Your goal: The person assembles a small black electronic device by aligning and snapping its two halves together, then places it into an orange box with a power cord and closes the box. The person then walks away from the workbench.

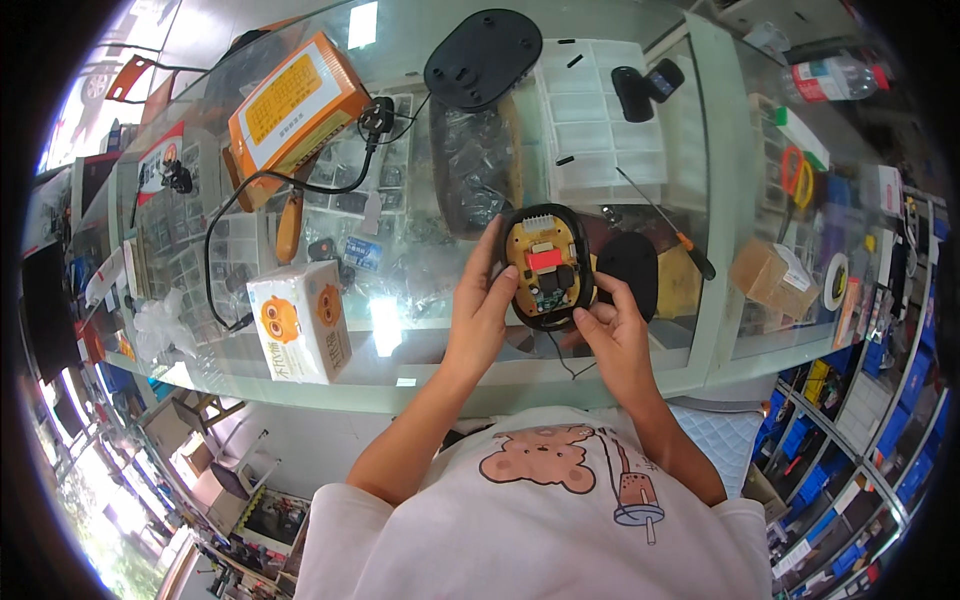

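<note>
Above the glass counter, I hold an open black oval device with both hands. Inside it sits a tan circuit board with a red component, a white connector strip and some dark parts. My left hand grips the device's left rim, thumb over the edge. My right hand pinches its lower right edge, and a thin dark wire hangs beneath. Just right of the device lies a black rounded cover, partly hidden behind it. A screwdriver with an orange and black handle lies beyond that cover.
Another black oval cover lies at the back, beside a white compartment tray. On the left are an orange box, a black power cord and a tissue pack. Scissors, a cardboard box and a bottle stand right.
</note>
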